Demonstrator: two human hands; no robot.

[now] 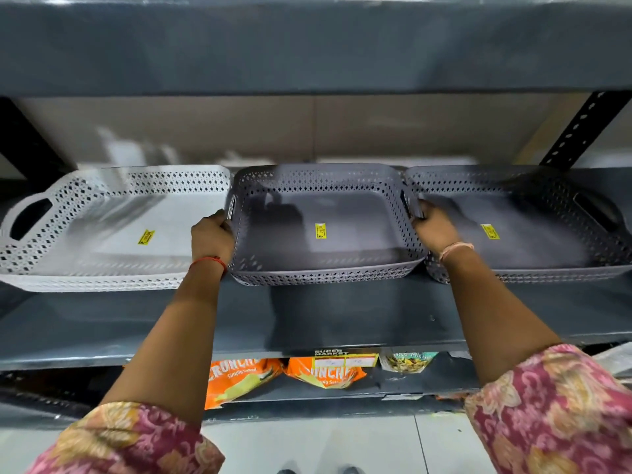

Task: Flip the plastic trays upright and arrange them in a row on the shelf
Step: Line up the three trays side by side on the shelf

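Observation:
Three perforated plastic trays stand upright side by side on the grey shelf [239, 323], each with a yellow sticker inside. The white tray [113, 213] is at the left, a grey tray [321, 203] in the middle, and another grey tray [533, 213] at the right. My left hand [212, 236] grips the middle tray's left handle. My right hand [434, 229] grips its right handle. The middle tray's front edge looks slightly lifted, its sides touching both neighbours.
A shelf board [307, 46] hangs close overhead. A black perforated upright [578, 128] stands at the back right. On the lower shelf lie orange snack bags [239, 378] and a price label [345, 360]. Light floor tiles show below.

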